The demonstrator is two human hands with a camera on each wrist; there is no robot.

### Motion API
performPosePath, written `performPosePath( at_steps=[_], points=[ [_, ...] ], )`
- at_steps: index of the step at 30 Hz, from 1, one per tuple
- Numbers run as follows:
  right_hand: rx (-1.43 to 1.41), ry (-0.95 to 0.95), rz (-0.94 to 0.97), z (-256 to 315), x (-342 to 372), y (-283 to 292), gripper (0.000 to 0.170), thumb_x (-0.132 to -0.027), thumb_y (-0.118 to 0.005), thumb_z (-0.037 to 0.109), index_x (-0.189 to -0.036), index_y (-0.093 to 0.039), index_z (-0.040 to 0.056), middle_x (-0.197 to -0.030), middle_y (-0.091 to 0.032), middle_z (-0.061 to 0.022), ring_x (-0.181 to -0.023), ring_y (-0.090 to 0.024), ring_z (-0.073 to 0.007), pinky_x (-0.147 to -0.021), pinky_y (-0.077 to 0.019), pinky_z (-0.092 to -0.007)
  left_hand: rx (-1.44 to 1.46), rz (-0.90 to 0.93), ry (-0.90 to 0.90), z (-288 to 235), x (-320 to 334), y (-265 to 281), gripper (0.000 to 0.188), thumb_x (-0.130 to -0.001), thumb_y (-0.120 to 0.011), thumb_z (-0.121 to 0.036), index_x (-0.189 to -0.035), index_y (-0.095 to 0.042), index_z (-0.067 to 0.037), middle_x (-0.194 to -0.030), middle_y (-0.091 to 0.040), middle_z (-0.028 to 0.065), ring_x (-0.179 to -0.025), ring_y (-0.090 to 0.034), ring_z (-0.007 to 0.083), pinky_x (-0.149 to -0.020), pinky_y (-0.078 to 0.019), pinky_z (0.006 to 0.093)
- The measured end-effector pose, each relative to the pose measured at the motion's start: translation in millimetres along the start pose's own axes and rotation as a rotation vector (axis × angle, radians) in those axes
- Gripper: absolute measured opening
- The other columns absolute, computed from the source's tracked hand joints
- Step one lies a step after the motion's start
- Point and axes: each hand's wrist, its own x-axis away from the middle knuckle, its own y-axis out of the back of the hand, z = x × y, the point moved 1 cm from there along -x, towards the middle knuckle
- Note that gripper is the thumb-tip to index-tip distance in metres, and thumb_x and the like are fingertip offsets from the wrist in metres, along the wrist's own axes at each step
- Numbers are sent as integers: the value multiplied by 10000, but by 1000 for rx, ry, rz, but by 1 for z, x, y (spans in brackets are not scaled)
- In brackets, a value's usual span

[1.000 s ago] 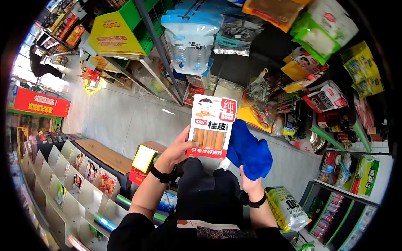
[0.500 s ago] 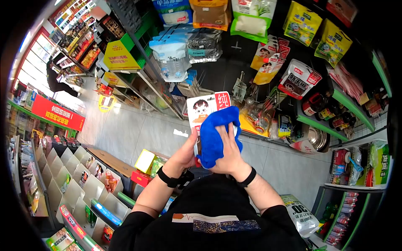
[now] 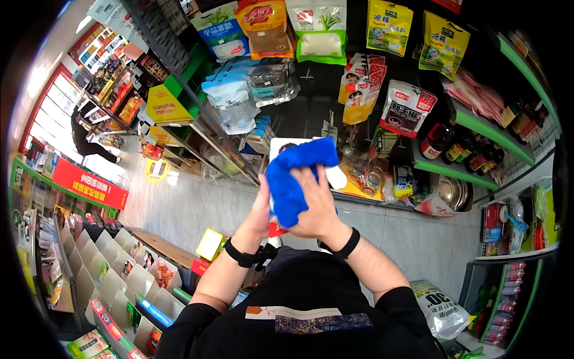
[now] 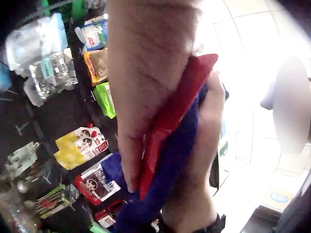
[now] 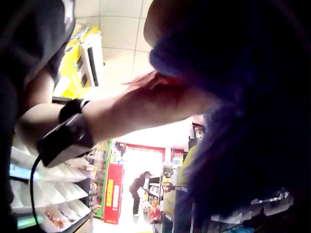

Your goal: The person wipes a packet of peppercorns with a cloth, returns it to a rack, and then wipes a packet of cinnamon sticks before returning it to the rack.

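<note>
A blue cloth (image 3: 284, 185) lies over the front of a white and red packet (image 3: 278, 145), which shows only at its top and bottom edges in the head view. The left hand (image 3: 259, 209) holds the packet by its left side. Spread over the cloth, the right hand (image 3: 315, 206) presses it against the packet with its fingers extended. In the left wrist view the packet's red edge (image 4: 167, 124) stands between the left hand (image 4: 146, 82) and the blue cloth (image 4: 172, 167). The right wrist view shows the cloth (image 5: 233, 111) dark and close to the camera.
Hanging seasoning packets (image 3: 387, 27) and shelves with bottles (image 3: 437, 140) stand ahead and to the right. Slanted white bins (image 3: 116, 272) line the left side. A large sack (image 3: 439, 308) is at lower right, and a person in dark clothes (image 3: 86, 140) is far left.
The right hand has brought the cloth from the packet's right side onto its front and then slightly up and left. The view has turned, so the shelves sit differently.
</note>
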Motion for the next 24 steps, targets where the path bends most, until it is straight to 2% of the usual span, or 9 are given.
performPosePath(
  at_steps=[1, 2, 6, 7, 10, 13, 18, 21, 24],
  points=[
    [27, -23, -59, -4, -8, 8, 775, -691, -728, 429, -1266, -481, -28, -1319, -452, -205, -1302, -353, -392, -1101, -180, -579, -121, -98, -5, 6, -4, 3, 800, -909, -241, -684, -1452, -298, -99, -1430, -414, 130, -1284, -451, 268, -1077, -361, 423],
    [54, -47, -116, -7, -12, 14, 773, -693, -729, 417, -1268, -477, -34, -1339, -436, -208, -1320, -333, -384, -1102, -183, -577, -108, -17, -3, 12, -5, 10, 788, -918, -256, -669, -1457, -286, -95, -1428, -418, 126, -1294, -441, 256, -1077, -363, 418],
    [-10, -125, -147, -2, 22, -6, 801, -703, -727, 408, -1295, -449, -54, -1375, -364, -272, -1314, -248, -523, -1104, -189, -572, -117, -1, -47, 4, -11, -13, 809, -915, -242, -681, -1457, -284, -82, -1439, -394, 145, -1303, -426, 287, -1080, -357, 436],
    [-189, -237, -104, 4, 36, -16, 809, -714, -721, 425, -1304, -443, -52, -1375, -346, -295, -1287, -220, -589, -1107, -189, -566, -32, 50, -19, 3, -15, -3, 841, -901, -226, -707, -1456, -285, -77, -1444, -381, 158, -1305, -417, 312, -1085, -343, 455],
    [-55, -70, 75, 10, 32, -10, 816, -698, -729, 391, -1344, -423, -3, -1388, -379, -227, -1344, -248, -457, -1113, -154, -575, -58, 40, -60, -1, -23, -7, 877, -881, -214, -739, -1458, -283, -81, -1441, -384, 166, -1309, -404, 320, -1092, -324, 473],
    [48, 59, 0, -3, 7, 4, 767, -710, -709, 391, -1335, -453, 27, -1382, -400, -202, -1347, -273, -408, -1114, -148, -578, -102, 22, -43, -4, -16, -8, 864, -894, -172, -717, -1460, -273, -71, -1435, -401, 128, -1305, -416, 262, -1086, -343, 420],
    [11, -123, -222, -15, -16, 18, 620, -738, -717, 329, -1250, -543, 26, -1389, -378, -224, -1313, -292, -461, -1102, -208, -551, -266, 38, 41, 7, -13, 1, 793, -933, -206, -650, -1466, -236, -64, -1420, -409, 125, -1288, -433, 241, -1080, -359, 383],
    [37, -153, -171, -28, 13, -9, 600, -762, -709, 305, -1247, -537, -2, -1423, -300, -276, -1311, -231, -542, -1086, -253, -543, -256, 22, -23, 9, -18, 8, 785, -936, -227, -644, -1462, -245, -62, -1422, -405, 131, -1300, -419, 245, -1082, -356, 390],
    [-191, -200, -172, -4, 32, -21, 638, -757, -707, 315, -1280, -502, 12, -1431, -275, -280, -1324, -207, -544, -1087, -241, -552, -171, -4, -56, 2, -16, 3, 803, -926, -197, -668, -1459, -266, -72, -1430, -399, 119, -1299, -421, 232, -1077, -365, 391]
  ],
)
